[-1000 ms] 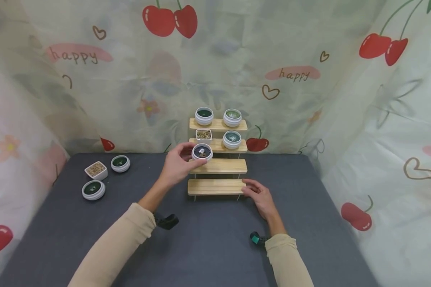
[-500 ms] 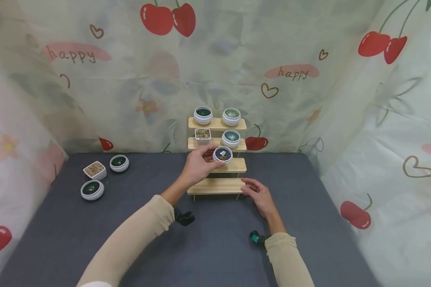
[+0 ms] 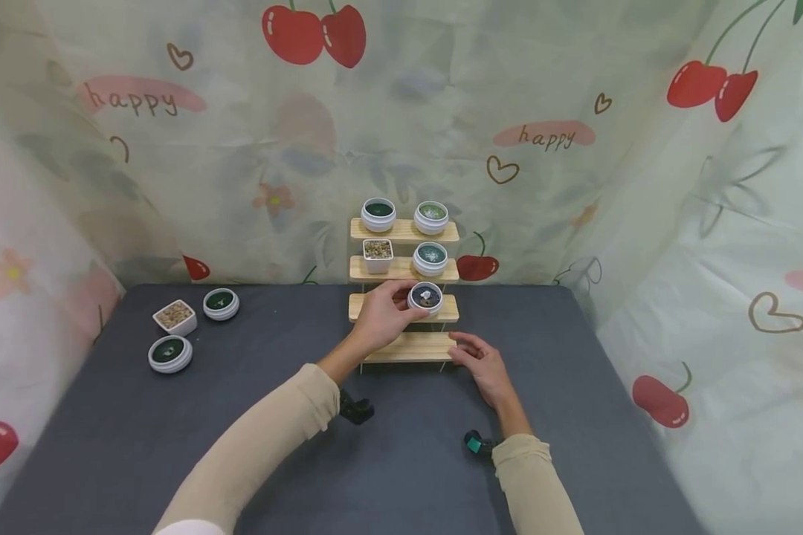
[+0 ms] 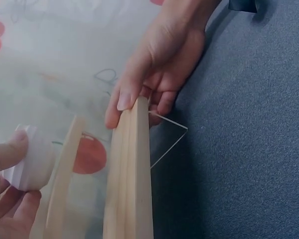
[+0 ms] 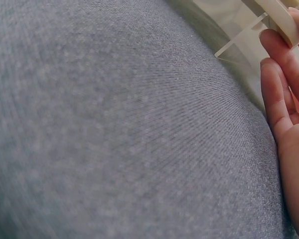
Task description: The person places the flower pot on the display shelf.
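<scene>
My left hand grips a small round white pot with dark contents and a pale piece on top. The pot is at the right part of the third shelf down of a stepped wooden stand. In the left wrist view, my thumb and fingers hold the pot's white side, close beside a shelf edge. My right hand pinches the right end of the lowest shelf, thumb on top and fingers below. That grip also shows in the left wrist view, at the board's end.
Two round pots stand on the top shelf. Below them are a square pot of grainy bits and a round pot. On the grey cloth at left sit a square pot and two round green-filled pots.
My left hand has carried the round pot rightward along the third shelf, then lowered it toward the shelf's right part. My right hand stays at the lowest shelf's end.
</scene>
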`<state>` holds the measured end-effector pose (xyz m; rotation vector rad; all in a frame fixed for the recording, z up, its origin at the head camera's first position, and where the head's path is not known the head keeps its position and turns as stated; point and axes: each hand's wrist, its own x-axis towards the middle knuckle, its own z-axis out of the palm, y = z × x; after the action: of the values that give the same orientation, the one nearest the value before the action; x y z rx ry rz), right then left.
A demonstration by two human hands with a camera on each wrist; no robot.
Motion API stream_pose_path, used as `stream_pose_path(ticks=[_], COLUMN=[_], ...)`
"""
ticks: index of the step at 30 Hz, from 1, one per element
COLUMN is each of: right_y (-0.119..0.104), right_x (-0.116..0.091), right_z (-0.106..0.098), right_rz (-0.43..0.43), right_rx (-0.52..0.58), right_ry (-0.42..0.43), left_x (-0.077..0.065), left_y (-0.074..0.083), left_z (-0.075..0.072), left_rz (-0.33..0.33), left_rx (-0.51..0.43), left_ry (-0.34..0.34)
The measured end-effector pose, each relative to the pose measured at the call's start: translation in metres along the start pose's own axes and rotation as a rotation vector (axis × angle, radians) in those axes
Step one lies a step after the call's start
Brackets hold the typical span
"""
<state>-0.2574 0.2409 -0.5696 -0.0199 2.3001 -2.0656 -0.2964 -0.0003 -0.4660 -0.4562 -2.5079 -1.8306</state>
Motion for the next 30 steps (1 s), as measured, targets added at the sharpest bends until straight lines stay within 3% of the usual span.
stream_pose_path(ticks=[9,18,25,30], right_y=[0.000,0.000,0.000,0.000], right_x=[0.001,0.002,0.000,-0.001], right_z=[0.000,0.002,0.002,0.000], right_rz=[-0.008,-0.018,-0.008,-0.012], right_rx=[0.006,0.007,0.021,0.022], right_ry=[-0.005,-0.008,0.002,-0.001], left_x=[0.004,0.003,-0.010,-0.019], left_y=[-0.002,-0.001,0.000,-0.004], left_z=[0.000,-0.004,-0.018,-0.036], left_rz=[-0.035,-0.028,-0.044,0.006], left_rx=[0.031,0.099,0.129,0.133], left_ry=[0.010,0.018,0.001,0.045])
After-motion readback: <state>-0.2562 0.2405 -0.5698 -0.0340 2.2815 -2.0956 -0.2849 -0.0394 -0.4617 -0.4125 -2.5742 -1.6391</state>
